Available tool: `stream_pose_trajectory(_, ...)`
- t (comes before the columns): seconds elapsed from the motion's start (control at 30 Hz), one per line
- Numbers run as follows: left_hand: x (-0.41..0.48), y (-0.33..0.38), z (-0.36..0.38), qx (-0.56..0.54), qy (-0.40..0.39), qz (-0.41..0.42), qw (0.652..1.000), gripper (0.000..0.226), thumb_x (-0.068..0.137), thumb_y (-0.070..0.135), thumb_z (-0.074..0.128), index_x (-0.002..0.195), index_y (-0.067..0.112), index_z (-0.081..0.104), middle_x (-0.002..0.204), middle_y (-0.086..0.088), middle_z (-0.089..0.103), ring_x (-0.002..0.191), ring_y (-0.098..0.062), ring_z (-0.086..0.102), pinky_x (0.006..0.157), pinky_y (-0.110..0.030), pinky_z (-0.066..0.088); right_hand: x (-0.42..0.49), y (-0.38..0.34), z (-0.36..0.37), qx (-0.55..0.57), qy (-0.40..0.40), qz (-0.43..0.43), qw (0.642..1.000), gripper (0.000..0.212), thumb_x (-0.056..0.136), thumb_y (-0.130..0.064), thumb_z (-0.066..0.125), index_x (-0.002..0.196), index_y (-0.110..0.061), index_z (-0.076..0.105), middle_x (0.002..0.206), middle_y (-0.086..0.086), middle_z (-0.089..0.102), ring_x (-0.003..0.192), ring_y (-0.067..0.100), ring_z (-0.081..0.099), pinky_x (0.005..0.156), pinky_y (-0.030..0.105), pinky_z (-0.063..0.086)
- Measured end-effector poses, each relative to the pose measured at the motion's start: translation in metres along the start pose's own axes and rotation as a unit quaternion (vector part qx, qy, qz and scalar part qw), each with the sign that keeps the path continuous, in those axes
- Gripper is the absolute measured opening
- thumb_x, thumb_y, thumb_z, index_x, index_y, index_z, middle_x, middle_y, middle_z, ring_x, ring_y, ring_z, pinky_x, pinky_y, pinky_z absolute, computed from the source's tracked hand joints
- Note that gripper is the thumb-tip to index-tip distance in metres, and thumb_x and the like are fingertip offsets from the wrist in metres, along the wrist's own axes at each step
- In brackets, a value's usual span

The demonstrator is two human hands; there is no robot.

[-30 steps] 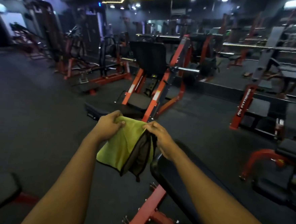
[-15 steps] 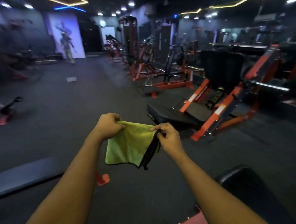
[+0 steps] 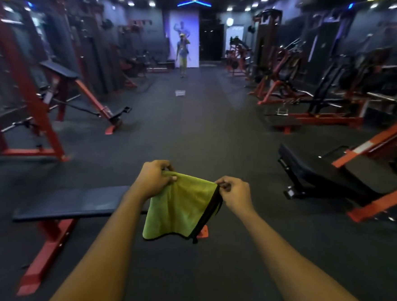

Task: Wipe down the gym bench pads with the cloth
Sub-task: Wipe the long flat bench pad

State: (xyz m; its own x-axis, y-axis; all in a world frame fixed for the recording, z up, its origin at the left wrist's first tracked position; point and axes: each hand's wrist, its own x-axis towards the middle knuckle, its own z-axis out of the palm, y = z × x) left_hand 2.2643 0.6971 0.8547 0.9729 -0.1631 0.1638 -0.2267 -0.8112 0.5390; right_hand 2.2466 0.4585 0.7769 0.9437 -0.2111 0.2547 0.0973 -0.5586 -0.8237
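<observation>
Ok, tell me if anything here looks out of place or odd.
One thing: a small pale flat object lies alone on the dark floor mid-aisle, away from every machine; too blurred to identify. Otherwise the left hand and right hand simply pinch the green cloth by its top corners.

The flat bench pad [image 3: 71,202] at nine o'clock is partly hidden by the left forearm [image 3: 127,213]. The distant person [image 3: 183,55] at twelve o'clock is blurred.

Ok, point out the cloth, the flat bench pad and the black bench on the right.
cloth [image 3: 177,205]: head view, middle of its green face.
flat bench pad [image 3: 71,202]: head view, bare top of the pad.
black bench [image 3: 320,169]: head view, its upper pad surface.
</observation>
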Motion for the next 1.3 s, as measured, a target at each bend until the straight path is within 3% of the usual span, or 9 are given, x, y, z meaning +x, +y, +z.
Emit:
stream_pose_trajectory(0.2, 0.046, -0.079, 0.031, -0.005, -0.014, -0.089, 0.996, 0.022, 0.085, 0.031, 0.076, 0.086, 0.012, 0.064, 0.085, -0.004, 0.061, 0.083, -0.02, 0.055, 0.063, -0.029, 0.035, 0.058, 0.024, 0.076, 0.006, -0.087, 0.05, 0.995, 0.023, 0.087, 0.009, 0.061, 0.088, -0.006, 0.079, 0.078, 0.011, 0.074, 0.077, 0.028, 0.073, 0.074, 0.043, 0.062)
stream_pose_trajectory(0.43, 0.149, -0.171, 0.116, 0.007, -0.091, -0.175, 0.98, 0.026, 0.085, 0.033, 0.076, 0.079, 0.019, 0.055, 0.079, 0.002, 0.058, 0.075, -0.015, 0.055, 0.053, -0.023, 0.034, 0.166, 0.111, 0.181, -0.007, -0.15, 0.108, 0.983, 0.027, 0.082, 0.008, 0.061, 0.08, -0.011, 0.079, 0.08, 0.006, 0.076, 0.077, 0.021, 0.073, 0.078, 0.042, 0.062)
stream_pose_trajectory(0.63, 0.242, -0.241, 0.209, 0.033, -0.176, -0.238, 0.955, 0.025, 0.084, 0.034, 0.075, 0.086, 0.013, 0.062, 0.087, -0.003, 0.064, 0.093, -0.024, 0.056, 0.074, -0.035, 0.048, 0.244, 0.211, 0.265, -0.043, -0.199, 0.193, 0.96, 0.031, 0.081, 0.008, 0.059, 0.075, -0.017, 0.077, 0.066, -0.009, 0.067, 0.07, 0.016, 0.068, 0.076, 0.035, 0.061)
stream_pose_trajectory(0.77, 0.291, -0.285, 0.265, 0.074, -0.22, -0.236, 0.944, 0.022, 0.087, 0.047, 0.067, 0.089, 0.025, 0.061, 0.09, 0.002, 0.061, 0.11, -0.024, 0.046, 0.087, -0.042, 0.046, 0.285, 0.264, 0.303, -0.075, -0.218, 0.216, 0.949, 0.029, 0.082, 0.002, 0.063, 0.079, -0.022, 0.078, 0.085, 0.002, 0.071, 0.069, 0.013, 0.065, 0.068, 0.014, 0.049)
stream_pose_trajectory(0.9, 0.352, -0.329, 0.317, 0.064, -0.22, -0.207, 0.951, 0.024, 0.087, 0.044, 0.067, 0.093, 0.022, 0.061, 0.088, -0.002, 0.06, 0.107, -0.028, 0.047, 0.084, -0.042, 0.047, 0.338, 0.297, 0.333, -0.081, -0.187, 0.223, 0.953, 0.019, 0.082, -0.003, 0.067, 0.079, -0.018, 0.077, 0.073, -0.004, 0.069, 0.065, 0.007, 0.06, 0.067, 0.024, 0.051)
stream_pose_trajectory(1.0, 0.406, -0.369, 0.365, 0.042, -0.183, -0.163, 0.968, 0.021, 0.092, 0.034, 0.064, 0.097, 0.014, 0.06, 0.095, -0.009, 0.064, 0.102, -0.03, 0.05, 0.081, -0.044, 0.048, 0.372, 0.329, 0.377, -0.092, -0.103, 0.197, 0.971, 0.019, 0.081, -0.002, 0.065, 0.091, -0.012, 0.077, 0.087, 0.004, 0.072, 0.085, 0.024, 0.068, 0.072, 0.028, 0.047)
stream_pose_trajectory(1.13, 0.457, -0.442, 0.43, 0.063, -0.161, -0.133, 0.976, 0.028, 0.099, 0.023, 0.051, 0.121, 0.008, 0.059, 0.12, -0.015, 0.061, 0.113, -0.034, 0.052, 0.092, -0.049, 0.046, 0.359, 0.373, 0.47, -0.241, -0.158, 0.125, 0.95, 0.07, 0.085, -0.05, 0.065, 0.149, -0.03, 0.047, 0.16, 0.011, 0.037, 0.147, 0.032, 0.032, 0.109, 0.054, 0.03)
stream_pose_trajectory(1.2, 0.474, -0.484, 0.449, 0.089, -0.146, -0.14, 0.975, 0.034, 0.102, 0.026, 0.045, 0.13, 0.01, 0.054, 0.128, -0.016, 0.057, 0.12, -0.034, 0.049, 0.098, -0.05, 0.044, 0.331, 0.392, 0.513, -0.312, -0.231, 0.118, 0.914, 0.095, 0.08, -0.084, 0.045, 0.16, -0.043, 0.014, 0.171, 0.008, -0.003, 0.157, 0.035, -0.003, 0.114, 0.068, 0.014)
stream_pose_trajectory(1.3, 0.498, -0.532, 0.454, 0.118, -0.141, -0.135, 0.974, 0.041, 0.105, 0.033, 0.038, 0.14, 0.014, 0.048, 0.144, -0.014, 0.048, 0.132, -0.033, 0.042, 0.104, -0.052, 0.037, 0.303, 0.409, 0.542, -0.348, -0.197, 0.125, 0.908, 0.102, 0.076, -0.096, 0.03, 0.161, -0.044, 0.01, 0.171, 0.008, -0.009, 0.156, 0.041, -0.009, 0.109, 0.078, 0.012)
